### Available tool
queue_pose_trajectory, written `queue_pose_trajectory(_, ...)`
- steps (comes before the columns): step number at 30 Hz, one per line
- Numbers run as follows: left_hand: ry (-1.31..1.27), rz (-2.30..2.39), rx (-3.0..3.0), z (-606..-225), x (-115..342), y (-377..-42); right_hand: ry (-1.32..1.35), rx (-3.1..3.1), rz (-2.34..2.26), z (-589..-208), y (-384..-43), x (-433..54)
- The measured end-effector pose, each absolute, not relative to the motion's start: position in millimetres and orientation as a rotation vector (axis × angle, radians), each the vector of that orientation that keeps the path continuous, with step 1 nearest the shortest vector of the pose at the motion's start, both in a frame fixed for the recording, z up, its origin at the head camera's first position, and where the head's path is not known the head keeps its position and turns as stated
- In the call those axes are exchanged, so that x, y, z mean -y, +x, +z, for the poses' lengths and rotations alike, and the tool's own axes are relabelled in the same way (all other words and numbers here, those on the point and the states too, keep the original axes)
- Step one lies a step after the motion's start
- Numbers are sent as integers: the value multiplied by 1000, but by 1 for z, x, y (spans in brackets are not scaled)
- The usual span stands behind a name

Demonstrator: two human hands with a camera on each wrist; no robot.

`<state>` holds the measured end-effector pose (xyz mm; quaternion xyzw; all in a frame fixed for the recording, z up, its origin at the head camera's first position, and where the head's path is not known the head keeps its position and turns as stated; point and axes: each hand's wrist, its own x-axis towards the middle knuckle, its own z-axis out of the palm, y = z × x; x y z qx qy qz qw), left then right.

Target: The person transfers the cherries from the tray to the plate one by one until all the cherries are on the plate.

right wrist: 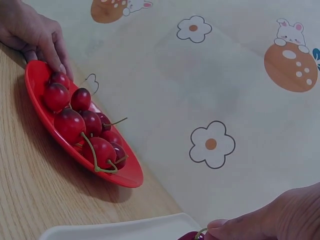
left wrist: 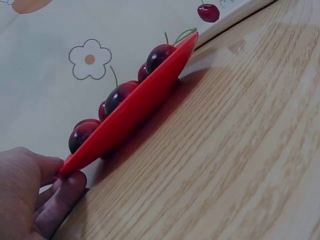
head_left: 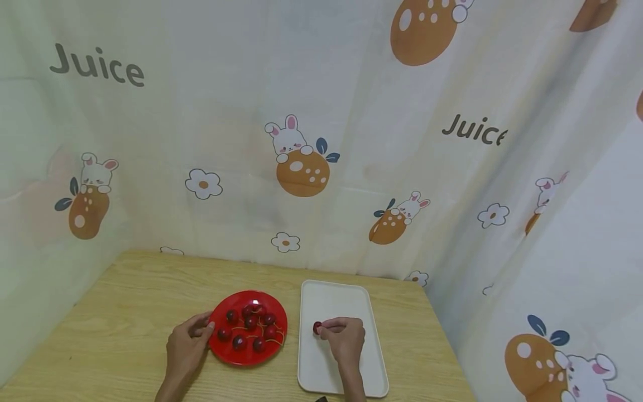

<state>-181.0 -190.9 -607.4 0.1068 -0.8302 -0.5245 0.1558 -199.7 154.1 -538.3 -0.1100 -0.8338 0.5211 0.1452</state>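
A red plate [head_left: 246,358] holds several dark red cherries [head_left: 250,322] with green stems. At its left rim my left hand [head_left: 185,341] grips the edge, thumb above and fingers beneath, as the left wrist view shows. To the right lies a white rectangular tray [head_left: 336,298]. Over the left half of that tray, my right hand [head_left: 346,338] pinches a single cherry [head_left: 317,328] by its stem. In the right wrist view this cherry [right wrist: 189,236] is mostly cut off by the lower edge. Whether it touches the tray I cannot tell.
Plate and tray stand side by side on a light wood-grain table [head_left: 135,312], with a narrow gap between them. A pale curtain [head_left: 241,139] printed with rabbits, fruit and flowers hangs behind the table and along its sides.
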Motion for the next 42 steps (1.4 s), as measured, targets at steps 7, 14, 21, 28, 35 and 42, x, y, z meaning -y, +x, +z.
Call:
queue_pose_trajectory(7, 317, -1512, 2395, -606, 191, -181, -332, 2370, 1558, -539, -200, -155)
queue_pose_trajectory(14, 322, -1497, 2382, -605, 190, -181, -321, 2334, 1617, -538, -202, -156)
queue_pose_trajectory(21, 312, -1495, 2374, -604, 190, -180, -321, 2304, 1676, -536, -201, -157)
queue_pose_trajectory(28, 305, -1556, 2346, -603, 189, -180, -330, 2293, 1735, -536, -202, -158)
queue_pose_trajectory(35, 306, -1592, 2329, -605, 189, -181, -324, 2262, 1811, -535, -202, -161)
queue_pose_trajectory(42, 312, -1553, 2351, -606, 190, -181, -334, 2203, 1878, -536, -205, -161)
